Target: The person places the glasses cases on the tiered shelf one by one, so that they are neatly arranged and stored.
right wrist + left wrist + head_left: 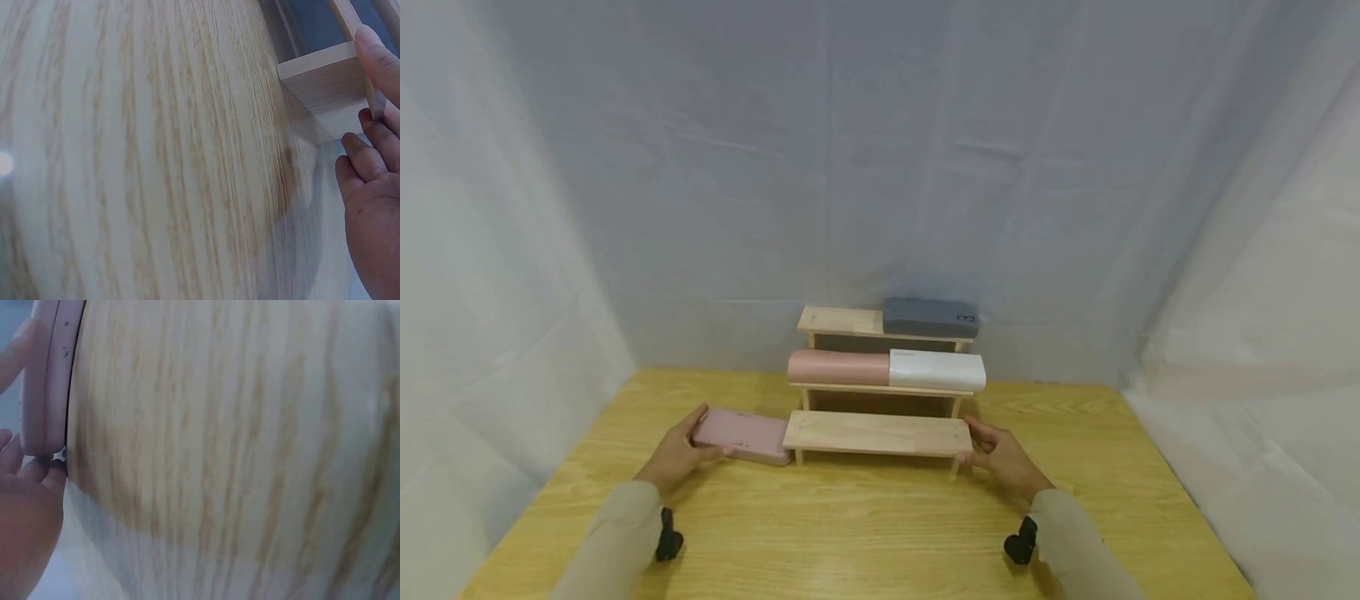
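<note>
A flat pink case [741, 434] lies on the table against the left end of a three-step wooden rack [880, 433]. My left hand [679, 457] grips the case's left end, thumb at its front side and fingers behind. In the left wrist view, the pink case [45, 381] stands at the image edge, with fingers under its end. My right hand [1006, 460] holds the right end of the rack's lowest step, thumb in front near the leg. The right wrist view shows thumb and fingers around the wooden end [325, 81].
On the rack's middle step sit a rose-pink case [838, 367] and a white case [937, 370], end to end. A grey glasses case [930, 317] lies on the top step's right half. Pale sheeting [880, 167] hangs behind and beside the wooden table [865, 533].
</note>
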A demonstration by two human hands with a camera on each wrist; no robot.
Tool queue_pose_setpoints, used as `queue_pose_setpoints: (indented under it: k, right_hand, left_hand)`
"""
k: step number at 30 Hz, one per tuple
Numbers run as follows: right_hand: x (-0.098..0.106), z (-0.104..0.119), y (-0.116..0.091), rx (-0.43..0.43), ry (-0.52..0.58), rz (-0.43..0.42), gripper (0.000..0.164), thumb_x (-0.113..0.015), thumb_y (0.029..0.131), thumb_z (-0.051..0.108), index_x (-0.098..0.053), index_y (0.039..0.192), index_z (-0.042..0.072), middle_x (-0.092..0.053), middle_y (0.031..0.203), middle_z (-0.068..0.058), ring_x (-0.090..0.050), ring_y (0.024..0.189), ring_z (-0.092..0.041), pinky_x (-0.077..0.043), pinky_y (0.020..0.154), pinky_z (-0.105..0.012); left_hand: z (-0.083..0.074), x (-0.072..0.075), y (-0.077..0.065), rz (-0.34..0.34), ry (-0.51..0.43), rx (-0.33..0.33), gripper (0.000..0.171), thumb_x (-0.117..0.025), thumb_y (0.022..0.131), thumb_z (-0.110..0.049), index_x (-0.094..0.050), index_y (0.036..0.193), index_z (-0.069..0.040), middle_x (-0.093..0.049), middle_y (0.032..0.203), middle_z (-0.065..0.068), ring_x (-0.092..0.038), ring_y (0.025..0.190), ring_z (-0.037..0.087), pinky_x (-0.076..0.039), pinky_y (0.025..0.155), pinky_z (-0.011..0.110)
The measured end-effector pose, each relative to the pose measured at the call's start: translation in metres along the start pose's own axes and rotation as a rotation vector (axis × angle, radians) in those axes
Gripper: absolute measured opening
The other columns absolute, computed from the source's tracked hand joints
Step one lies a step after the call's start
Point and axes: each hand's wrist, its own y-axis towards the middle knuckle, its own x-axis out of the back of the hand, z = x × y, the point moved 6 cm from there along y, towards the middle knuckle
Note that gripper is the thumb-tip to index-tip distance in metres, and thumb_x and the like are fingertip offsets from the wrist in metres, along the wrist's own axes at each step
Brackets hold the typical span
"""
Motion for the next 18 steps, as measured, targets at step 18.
queue_pose_setpoints:
  k: [18]
  right_hand:
    - [-0.002, 0.006, -0.002, 0.007, 0.020, -0.004, 0.081, -0.073, 0.086, 0.020, -0.028, 0.150, 0.003, -0.025, 0.155, -0.014, -0.027, 0.141, -0.031, -0.032, 0.111, -0.043]
  left_hand:
    - [0.008, 0.005, -0.011, -0.014, -0.030, -0.046, 0.092, -0.079, 0.080, -0.013, -0.021, 0.147, 0.012, -0.025, 0.147, 0.036, -0.030, 0.134, 0.049, -0.037, 0.106, 0.041]
